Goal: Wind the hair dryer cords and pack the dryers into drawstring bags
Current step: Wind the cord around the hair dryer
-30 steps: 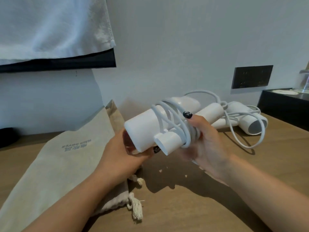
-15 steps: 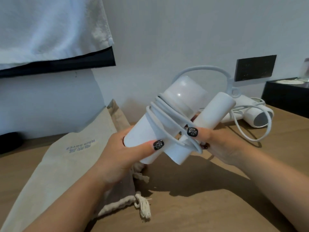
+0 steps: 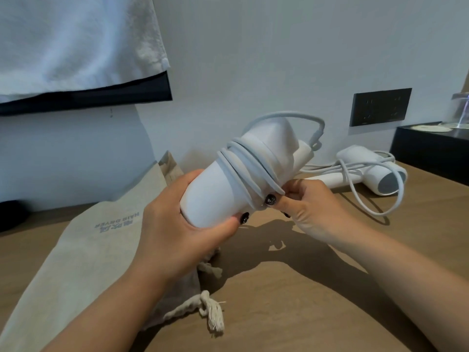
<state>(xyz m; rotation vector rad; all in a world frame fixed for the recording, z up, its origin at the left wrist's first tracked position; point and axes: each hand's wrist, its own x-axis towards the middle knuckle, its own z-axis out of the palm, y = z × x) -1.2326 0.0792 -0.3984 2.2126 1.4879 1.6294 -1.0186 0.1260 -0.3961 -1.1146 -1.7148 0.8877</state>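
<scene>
Wooden table (image 3: 317, 301): two dryers, one bag (image 3: 83, 250); left hand (image 3: 177, 224) grips wound dryer (image 3: 215, 194), right hand (image 3: 312, 209) pinches its cord (image 3: 253, 171)

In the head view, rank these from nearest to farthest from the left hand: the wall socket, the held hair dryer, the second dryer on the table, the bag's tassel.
From the left hand:
1. Held hair dryer, gripped in that hand.
2. Tassel, on the table just below the wrist.
3. Second dryer, lying on the table to the right.
4. Wall socket, on the wall at the far right.
</scene>
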